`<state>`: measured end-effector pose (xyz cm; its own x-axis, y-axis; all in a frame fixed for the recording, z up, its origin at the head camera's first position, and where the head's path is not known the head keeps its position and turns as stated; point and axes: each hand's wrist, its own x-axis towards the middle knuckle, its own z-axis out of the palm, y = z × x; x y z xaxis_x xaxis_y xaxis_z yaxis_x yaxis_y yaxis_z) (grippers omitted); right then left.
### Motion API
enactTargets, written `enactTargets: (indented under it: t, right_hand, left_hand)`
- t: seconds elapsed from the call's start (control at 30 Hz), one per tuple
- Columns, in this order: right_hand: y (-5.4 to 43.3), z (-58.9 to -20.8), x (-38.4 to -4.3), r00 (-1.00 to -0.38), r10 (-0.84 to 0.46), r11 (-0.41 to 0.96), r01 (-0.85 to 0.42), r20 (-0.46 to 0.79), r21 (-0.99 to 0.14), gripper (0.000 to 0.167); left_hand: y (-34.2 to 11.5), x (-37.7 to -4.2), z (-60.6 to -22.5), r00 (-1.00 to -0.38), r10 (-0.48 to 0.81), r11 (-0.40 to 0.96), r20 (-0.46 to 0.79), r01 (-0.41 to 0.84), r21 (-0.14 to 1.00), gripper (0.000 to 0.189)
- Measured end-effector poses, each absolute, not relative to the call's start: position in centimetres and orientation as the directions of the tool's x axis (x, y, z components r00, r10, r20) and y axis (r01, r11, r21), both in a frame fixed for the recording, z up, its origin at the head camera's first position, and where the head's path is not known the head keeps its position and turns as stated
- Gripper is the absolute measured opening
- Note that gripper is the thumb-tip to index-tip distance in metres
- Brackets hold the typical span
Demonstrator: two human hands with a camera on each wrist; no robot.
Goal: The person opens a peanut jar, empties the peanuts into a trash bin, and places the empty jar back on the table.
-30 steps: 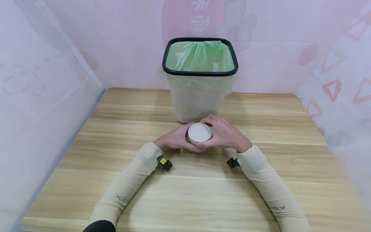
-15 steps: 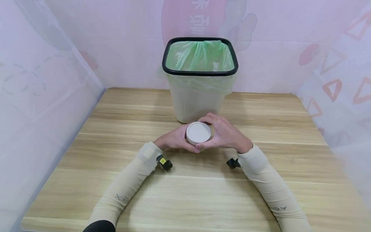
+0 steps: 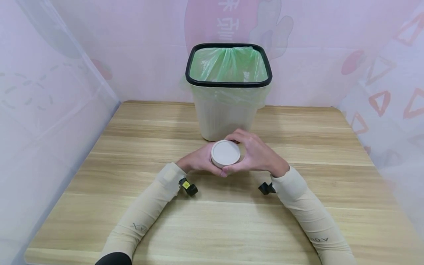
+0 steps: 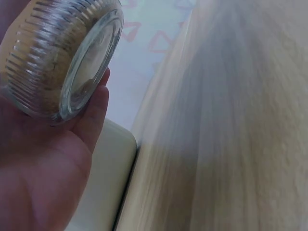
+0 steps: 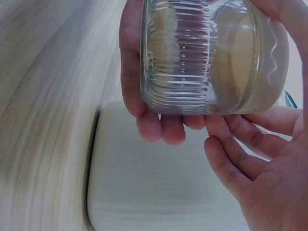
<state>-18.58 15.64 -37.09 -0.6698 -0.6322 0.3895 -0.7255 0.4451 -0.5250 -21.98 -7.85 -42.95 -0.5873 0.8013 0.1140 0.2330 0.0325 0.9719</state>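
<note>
Both hands are around a ribbed clear glass jar (image 5: 180, 62), held above the table before the bin. From the head view mostly its round off-white lid (image 3: 225, 153) shows. My left hand (image 3: 200, 159) grips the jar's glass body, its fingers curled round the far side, as the right wrist view shows. At the lid, my right hand (image 3: 258, 153) holds the rim between its thumb and fingers. The left wrist view shows the jar's thick glass base (image 4: 94, 62). Whether the tan colour seen through the glass is contents or reflection, I cannot tell.
A light-coloured bin (image 3: 225, 114) with a black rim and a green plastic liner (image 3: 232, 64) stands just beyond the hands. It sits on a wood-grain table (image 3: 212, 224). Pale printed curtains (image 3: 149, 48) enclose the back and sides.
The lid has shifted slightly left in the head view, and the fingers of my right hand have moved left along with it. Both forearms stay nearly still.
</note>
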Motion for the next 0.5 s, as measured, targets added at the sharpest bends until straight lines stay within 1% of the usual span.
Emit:
enactTargets:
  t: [0.2,0.3,0.5]
  right_hand:
    - [15.6,-36.9,-18.5,-0.659,-0.623,0.423,-0.737,0.421,-0.528,0.073]
    - [15.6,-36.8,-18.4,-0.657,-0.615,0.411,-0.739,0.437,-0.533,0.073]
    - [15.5,-36.7,-18.4,-0.664,-0.598,0.396,-0.732,0.449,-0.555,0.073]
  left_hand:
    - [-7.8,-21.8,-42.7,-0.607,0.777,0.033,0.168,0.306,0.952,0.090]
    - [-7.8,-21.7,-42.5,-0.620,0.764,0.039,0.179,0.322,0.946,0.090]
    - [-7.7,-21.5,-41.9,-0.614,0.760,0.009,0.212,0.337,0.942,0.085]
